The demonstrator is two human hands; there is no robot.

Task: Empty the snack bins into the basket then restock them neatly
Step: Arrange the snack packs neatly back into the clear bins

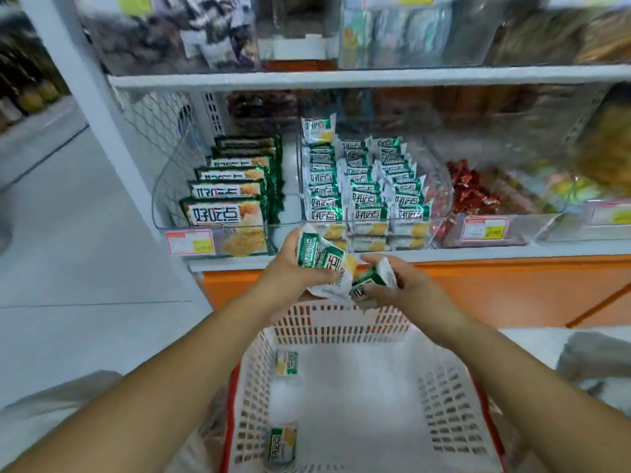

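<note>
Left hand [290, 268] and right hand [409, 285] each clutch green snack packets [321, 259] over the basket [341, 324]; stocked white shelf [341, 78]; grey floor [68, 233].

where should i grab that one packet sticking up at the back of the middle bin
Pinch the upright packet by its upper half, coming from the front and above. It stands higher than the rows in the clear bin, so its top is free, while its lower part is hidden behind them.

Head view — forward and down, close above basket [254, 367], facing shelf [341, 78].
</note>
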